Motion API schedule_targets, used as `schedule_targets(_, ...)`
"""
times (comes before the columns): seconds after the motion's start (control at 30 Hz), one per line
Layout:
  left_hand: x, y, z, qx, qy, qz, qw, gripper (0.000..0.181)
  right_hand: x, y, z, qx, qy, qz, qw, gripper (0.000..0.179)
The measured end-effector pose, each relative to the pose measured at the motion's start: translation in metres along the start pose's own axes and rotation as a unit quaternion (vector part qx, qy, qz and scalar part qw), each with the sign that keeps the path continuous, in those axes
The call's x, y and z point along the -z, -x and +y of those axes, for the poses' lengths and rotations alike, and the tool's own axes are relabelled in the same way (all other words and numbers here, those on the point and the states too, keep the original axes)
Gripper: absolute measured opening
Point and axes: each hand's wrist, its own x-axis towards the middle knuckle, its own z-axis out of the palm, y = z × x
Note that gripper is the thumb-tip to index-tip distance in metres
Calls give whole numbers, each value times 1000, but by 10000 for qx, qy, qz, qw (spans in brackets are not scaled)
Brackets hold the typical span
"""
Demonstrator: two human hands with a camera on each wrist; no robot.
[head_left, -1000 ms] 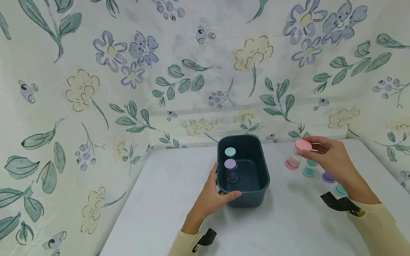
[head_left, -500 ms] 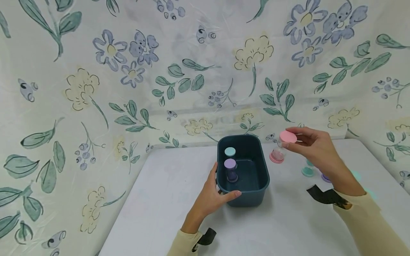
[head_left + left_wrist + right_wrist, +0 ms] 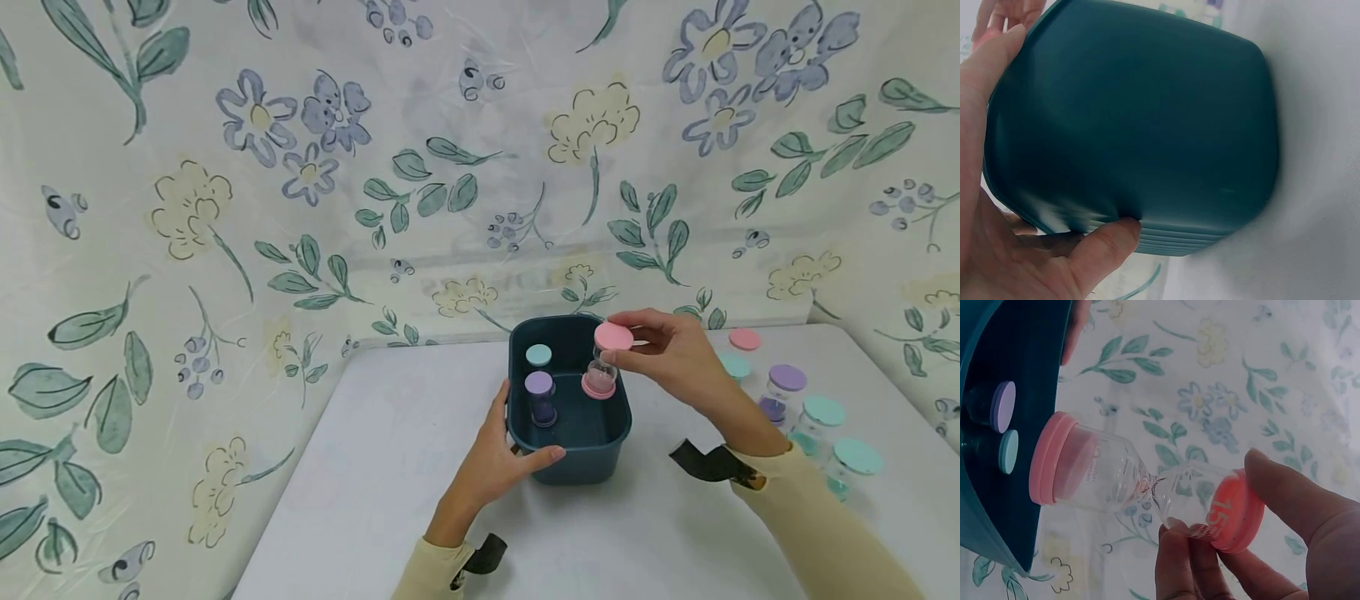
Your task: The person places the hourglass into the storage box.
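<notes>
Head view: from where I stand, a dark teal bin (image 3: 577,469) sits at the centre of the frame on a white desk (image 3: 375,450), a flowered sheet (image 3: 420,275) behind. The left hand (image 3: 491,462) grips the bin's lower-left corner, thumb across the front and fingers along the side, presumably to stop it sliding. The right hand (image 3: 671,358) pinches a pink timer (image 3: 600,377) by its top cap, over the bin's right half. Held by the top, its lower end seems free to go in first. A purple timer (image 3: 540,400) and a mint timer (image 3: 538,356) stand inside at the left, which leaves room beside them. More timers (image 3: 783,392) stand on the desk at right, apparently within easy reach.

Left wrist view: the bin's wall fills the middle; one fingertip presses near its ribbed part, low in the frame, steadying it.

Right wrist view: thumb and fingers close on opposite sides of the pink cap, beside a printed "15", leaving the waist bare. The far cap is at the bin's mouth; I cannot tell whether they touch.
</notes>
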Motion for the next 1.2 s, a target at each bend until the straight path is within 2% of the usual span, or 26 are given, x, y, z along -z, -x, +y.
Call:
schedule_targets(0.57, 1, 0, -1, -62, -59, -35, 10000, 127, -48, -12, 21, 94, -46, -646, 9979, 49)
schedule_targets(0.97, 1, 0, -2, -122, -99, -54, 9999, 122, -73, -16, 32, 114, 674, -1031, 9923, 46)
schedule_targets(1.2, 2, 0, -1, -177, -59, -73, 9998, 120, -82, -17, 33, -4, 866, -1228, 9886, 42)
